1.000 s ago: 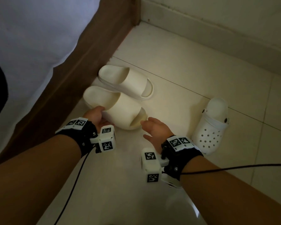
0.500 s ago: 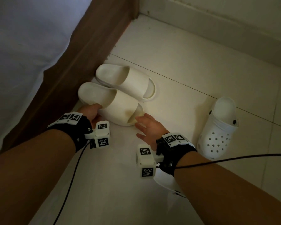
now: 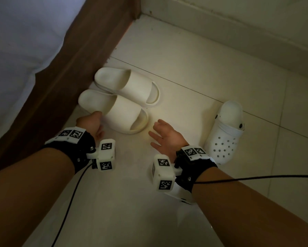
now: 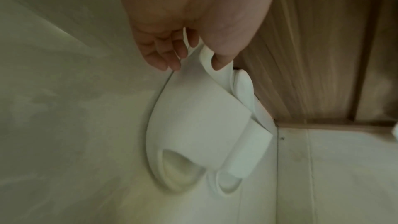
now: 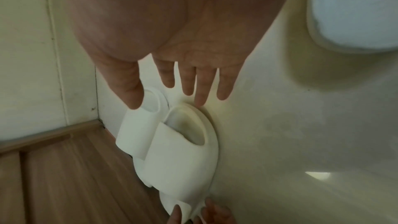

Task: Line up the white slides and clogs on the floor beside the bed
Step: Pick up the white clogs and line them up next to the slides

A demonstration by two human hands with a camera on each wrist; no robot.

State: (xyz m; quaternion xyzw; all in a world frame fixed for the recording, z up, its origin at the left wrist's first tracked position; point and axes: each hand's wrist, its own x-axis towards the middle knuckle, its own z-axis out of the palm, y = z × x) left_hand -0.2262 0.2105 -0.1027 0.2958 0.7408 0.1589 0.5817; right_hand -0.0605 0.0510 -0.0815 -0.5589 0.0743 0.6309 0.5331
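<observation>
2 slides [image 3: 126, 102], 1 clog [image 3: 226, 132], 2 hands [image 3: 165, 138].

I see two cream-white slides on the pale tiled floor, side by side and touching along their length, both upright on their soles. The far slide [image 3: 127, 85] lies with its heel end close to the bed's wooden base; the near slide [image 3: 114, 111] sits just beside it, slightly offset toward me. Each has a wide smooth strap, and the open toes point away from the bed. The near one's toe bed looks faintly yellowed. I see one white clog [image 3: 226, 132] well apart to the right, upright, with vent holes on its upper and its strap across the top.
</observation>
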